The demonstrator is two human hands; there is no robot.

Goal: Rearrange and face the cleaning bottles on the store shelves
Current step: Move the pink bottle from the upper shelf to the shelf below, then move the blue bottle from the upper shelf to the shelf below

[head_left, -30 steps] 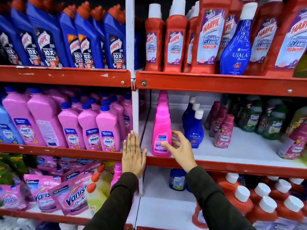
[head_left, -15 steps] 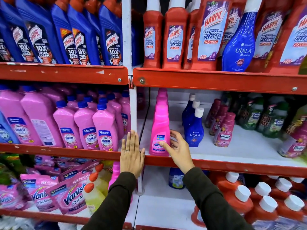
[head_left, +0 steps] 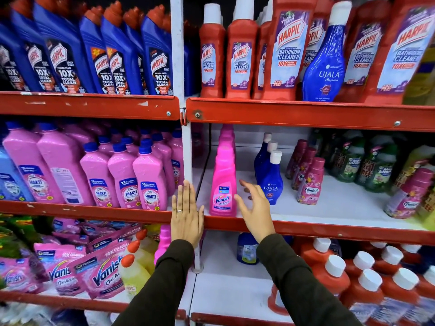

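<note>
Your right hand (head_left: 255, 208) has just let go of the pink bottle (head_left: 223, 184); its fingers are now spread and empty beside it. The bottle stands upright at the shelf's front edge (head_left: 329, 229), near the left corner, label forward, so it looks faced. Your left hand (head_left: 187, 214) lies flat and empty against the white post (head_left: 187, 149).

sleeves (head_left: 303, 285): dark olive-brown, long, soft knit, reaching both wrists | hands: left hand (head_left: 187, 218) bare but for a thin silver ring (head_left: 179, 210) at 9 o'clock on it | right hand (head_left: 255, 211): bare, nothing worn
</note>
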